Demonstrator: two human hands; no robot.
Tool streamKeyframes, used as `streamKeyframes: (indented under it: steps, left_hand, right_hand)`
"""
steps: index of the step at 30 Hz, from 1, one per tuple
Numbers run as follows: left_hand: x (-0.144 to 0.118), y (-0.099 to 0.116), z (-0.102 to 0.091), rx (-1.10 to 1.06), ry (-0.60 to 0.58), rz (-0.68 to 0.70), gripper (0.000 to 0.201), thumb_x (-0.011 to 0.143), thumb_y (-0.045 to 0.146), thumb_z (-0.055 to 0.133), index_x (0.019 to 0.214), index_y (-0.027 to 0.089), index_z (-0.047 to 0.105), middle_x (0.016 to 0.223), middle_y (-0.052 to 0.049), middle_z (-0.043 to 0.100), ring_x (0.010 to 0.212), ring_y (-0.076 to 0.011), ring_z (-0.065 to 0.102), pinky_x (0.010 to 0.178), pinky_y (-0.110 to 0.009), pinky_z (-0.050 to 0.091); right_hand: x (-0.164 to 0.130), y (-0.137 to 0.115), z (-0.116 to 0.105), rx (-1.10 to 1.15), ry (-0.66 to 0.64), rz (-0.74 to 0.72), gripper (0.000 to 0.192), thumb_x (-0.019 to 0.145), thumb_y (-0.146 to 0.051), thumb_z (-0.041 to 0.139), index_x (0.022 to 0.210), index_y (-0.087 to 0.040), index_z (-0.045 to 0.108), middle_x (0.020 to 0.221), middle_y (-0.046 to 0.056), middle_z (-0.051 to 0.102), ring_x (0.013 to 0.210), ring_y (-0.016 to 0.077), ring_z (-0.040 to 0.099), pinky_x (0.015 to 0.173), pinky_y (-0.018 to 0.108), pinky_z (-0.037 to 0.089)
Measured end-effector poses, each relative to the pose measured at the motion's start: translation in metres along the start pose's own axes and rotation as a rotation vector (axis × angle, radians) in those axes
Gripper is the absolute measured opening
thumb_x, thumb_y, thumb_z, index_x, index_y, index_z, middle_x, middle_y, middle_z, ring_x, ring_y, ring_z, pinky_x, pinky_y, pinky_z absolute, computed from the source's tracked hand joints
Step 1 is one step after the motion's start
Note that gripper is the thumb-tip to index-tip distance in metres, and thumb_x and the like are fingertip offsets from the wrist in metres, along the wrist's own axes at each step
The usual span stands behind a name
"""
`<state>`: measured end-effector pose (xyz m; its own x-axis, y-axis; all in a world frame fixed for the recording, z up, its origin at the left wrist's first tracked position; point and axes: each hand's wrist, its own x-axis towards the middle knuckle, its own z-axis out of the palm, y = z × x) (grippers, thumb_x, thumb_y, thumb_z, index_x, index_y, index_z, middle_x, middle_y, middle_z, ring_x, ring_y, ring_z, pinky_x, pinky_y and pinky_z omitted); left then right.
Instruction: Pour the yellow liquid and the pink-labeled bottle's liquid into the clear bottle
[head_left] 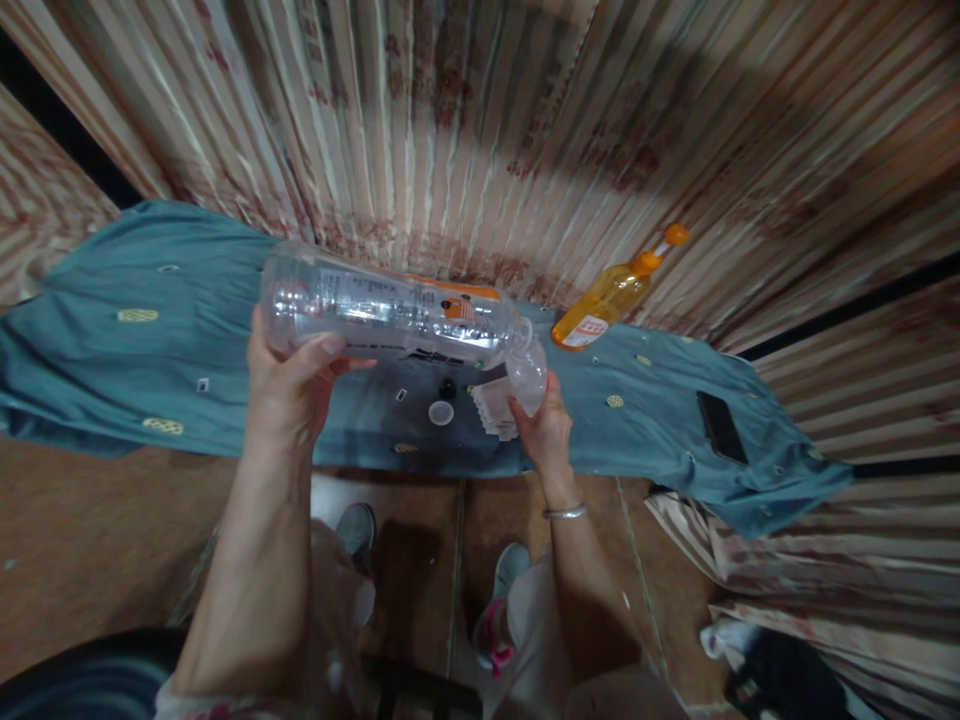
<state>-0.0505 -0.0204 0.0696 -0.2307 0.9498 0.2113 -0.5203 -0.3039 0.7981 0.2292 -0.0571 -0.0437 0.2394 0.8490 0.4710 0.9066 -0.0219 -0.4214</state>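
Left hand (289, 385): closed around base of large clear plastic bottle (390, 315), tipped sideways; light, thin-walled, crushable.
Right hand (544, 425): closed on small clear plastic cup (527, 375); flimsy, hold gently.

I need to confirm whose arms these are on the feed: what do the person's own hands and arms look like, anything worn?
Both forearms are bare, with no gloves on either hand. The right hand has a thin silver bangle around its wrist. The left hand shows no ring, watch or band. A light, patterned sleeve edge appears near the left elbow at the bottom of the view.
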Motion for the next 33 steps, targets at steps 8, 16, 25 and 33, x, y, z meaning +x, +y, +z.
streamKeyframes:
  steps: [8, 16, 25, 33]
  left_hand:
    - [0.0001, 0.0013, 0.0008, 0.017, 0.008, 0.001, 0.054, 0.046, 0.014, 0.078, 0.093, 0.024, 0.053, 0.08, 0.005, 0.063, 0.062, -0.0133, 0.063, 0.041, -0.021, 0.054]
    - [0.0004, -0.0003, -0.0008, 0.021, -0.01, 0.007, 0.055, 0.047, 0.017, 0.08, 0.094, 0.024, 0.053, 0.078, 0.004, 0.064, 0.062, -0.0137, 0.063, 0.041, -0.021, 0.053]
    - [0.0008, 0.0008, -0.0011, 0.025, -0.001, -0.014, 0.057, 0.046, 0.016, 0.079, 0.096, 0.024, 0.053, 0.078, 0.003, 0.066, 0.062, -0.015, 0.063, 0.043, -0.023, 0.055]
    - [0.0, 0.0012, 0.0008, 0.02, 0.035, -0.025, 0.056, 0.044, 0.015, 0.078, 0.093, 0.023, 0.052, 0.076, 0.003, 0.065, 0.06, -0.0152, 0.062, 0.044, -0.025, 0.056]
  right_hand:
    - [-0.0002, 0.0008, 0.0004, -0.013, -0.009, 0.001, 0.069, 0.084, -0.041, 0.058, 0.14, -0.009, 0.031, 0.125, 0.021, 0.059, 0.113, 0.0281, 0.061, 0.089, 0.04, 0.052]
    - [0.0001, 0.0016, 0.0018, -0.015, 0.007, -0.001, 0.068, 0.084, -0.042, 0.057, 0.139, -0.01, 0.033, 0.124, 0.021, 0.061, 0.112, 0.0271, 0.062, 0.088, 0.039, 0.052]
    - [0.001, 0.003, 0.0043, 0.007, 0.018, -0.013, 0.069, 0.082, -0.04, 0.06, 0.137, -0.008, 0.034, 0.123, 0.022, 0.061, 0.111, 0.0276, 0.062, 0.087, 0.039, 0.052]
    - [0.0015, 0.0023, 0.0028, 0.001, 0.01, -0.003, 0.068, 0.082, -0.04, 0.06, 0.137, -0.007, 0.036, 0.123, 0.022, 0.061, 0.11, 0.0274, 0.063, 0.087, 0.038, 0.053]
